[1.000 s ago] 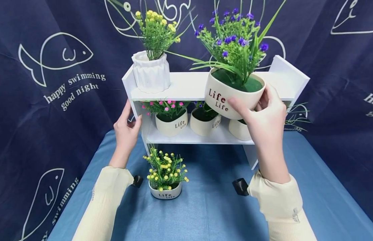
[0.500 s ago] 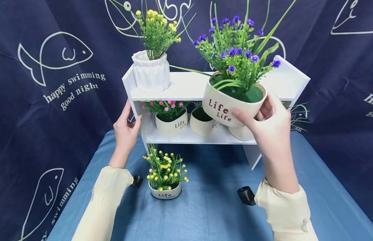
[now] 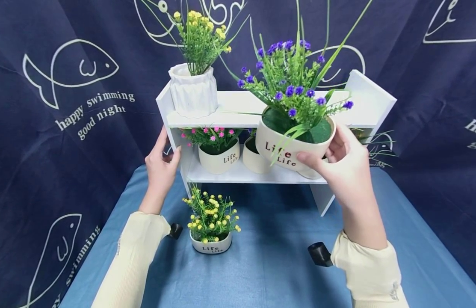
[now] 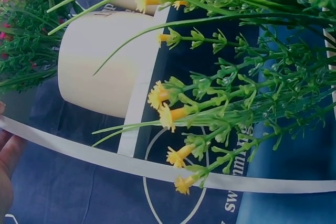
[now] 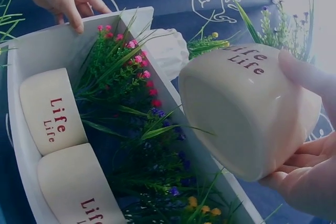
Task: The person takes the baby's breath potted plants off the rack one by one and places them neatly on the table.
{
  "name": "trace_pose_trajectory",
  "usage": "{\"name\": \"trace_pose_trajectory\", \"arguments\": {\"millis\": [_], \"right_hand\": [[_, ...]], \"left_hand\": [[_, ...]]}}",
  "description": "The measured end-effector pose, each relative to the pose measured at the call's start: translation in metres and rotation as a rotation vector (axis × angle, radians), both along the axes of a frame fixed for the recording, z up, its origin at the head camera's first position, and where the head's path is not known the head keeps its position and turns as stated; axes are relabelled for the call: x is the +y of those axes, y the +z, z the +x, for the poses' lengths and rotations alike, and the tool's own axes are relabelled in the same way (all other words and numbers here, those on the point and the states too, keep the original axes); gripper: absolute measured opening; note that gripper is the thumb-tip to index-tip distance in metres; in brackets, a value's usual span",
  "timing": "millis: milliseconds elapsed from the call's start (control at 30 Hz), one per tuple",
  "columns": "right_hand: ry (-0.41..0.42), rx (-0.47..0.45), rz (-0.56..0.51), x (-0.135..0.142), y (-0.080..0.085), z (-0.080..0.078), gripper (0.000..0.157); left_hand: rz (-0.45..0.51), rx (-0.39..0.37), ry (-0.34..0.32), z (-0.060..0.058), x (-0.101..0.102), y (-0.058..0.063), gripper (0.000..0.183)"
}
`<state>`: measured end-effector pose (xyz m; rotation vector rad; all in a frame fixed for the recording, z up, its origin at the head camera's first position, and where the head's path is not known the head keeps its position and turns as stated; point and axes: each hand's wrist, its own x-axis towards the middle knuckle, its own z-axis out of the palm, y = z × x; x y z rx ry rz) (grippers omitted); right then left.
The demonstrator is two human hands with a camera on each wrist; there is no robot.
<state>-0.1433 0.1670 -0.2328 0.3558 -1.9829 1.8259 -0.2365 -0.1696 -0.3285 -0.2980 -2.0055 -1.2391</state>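
My right hand (image 3: 351, 164) grips a cream "Life" flowerpot (image 3: 276, 147) by its right side, thumb in front and fingers behind. Purple flowers and long grass blades rise from it. In the head view this pot overlaps the front of the white two-tier shelf (image 3: 241, 109); its underside faces the right wrist camera. My left hand (image 3: 161, 164) holds the shelf's left side panel between thumb and fingers. On the upper tier, at the left, stands a white fluted pot (image 3: 193, 96) with yellow flowers. The lower tier holds a pink-flowered pot (image 3: 219, 158) and a purple-flowered pot (image 3: 253, 159).
Another cream pot (image 3: 310, 173) on the lower tier is mostly hidden behind the held pot. In front of the shelf, a yellow-flowered pot (image 3: 211, 246) stands on the blue tablecloth (image 3: 268, 265). Dark fish-print curtains (image 3: 76, 149) surround the table.
My right hand has brought the purple-flowered pot lower in the head view, covering more of the lower-tier pots. The forearm has shifted right. My left hand stays on the panel.
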Motion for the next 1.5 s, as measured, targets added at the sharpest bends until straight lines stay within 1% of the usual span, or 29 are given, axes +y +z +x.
{"name": "trace_pose_trajectory", "arguments": {"millis": [100,300,500,600,767,867,1067,1267,1333,1500], "right_hand": [[0.039,0.012,0.002,0.003,-0.004,-0.003,0.066],[0.178,0.013,-0.058,0.008,-0.015,-0.008,0.059],[0.262,0.004,-0.069,0.011,-0.026,-0.012,0.048],[0.307,0.001,-0.082,0.013,-0.032,-0.013,0.048],[0.378,-0.007,-0.132,0.016,-0.043,-0.013,0.057],[0.405,-0.006,-0.136,0.018,-0.049,-0.013,0.058],[0.432,-0.014,-0.087,0.023,-0.061,-0.014,0.061],[0.464,-0.017,-0.035,0.026,-0.075,-0.016,0.074],[0.489,0.002,-0.023,0.026,-0.081,-0.018,0.078],[0.546,0.012,0.018,0.025,-0.094,-0.020,0.083]], "left_hand": [[0.005,-0.003,-0.006,-0.001,-0.001,0.000,0.065],[0.007,-0.005,-0.013,-0.002,-0.001,-0.001,0.065],[0.011,-0.003,-0.013,-0.002,-0.001,-0.001,0.065],[0.015,-0.006,-0.019,-0.002,-0.001,-0.001,0.065],[0.018,-0.008,-0.022,-0.001,-0.001,0.000,0.065],[0.018,-0.005,-0.022,-0.001,-0.001,-0.001,0.065],[0.015,0.000,-0.018,-0.002,-0.001,-0.001,0.065],[0.017,0.001,-0.020,-0.001,-0.001,-0.001,0.066],[0.018,-0.002,-0.020,-0.001,-0.001,-0.001,0.066],[0.016,-0.008,-0.013,-0.002,-0.001,-0.001,0.065]]}}
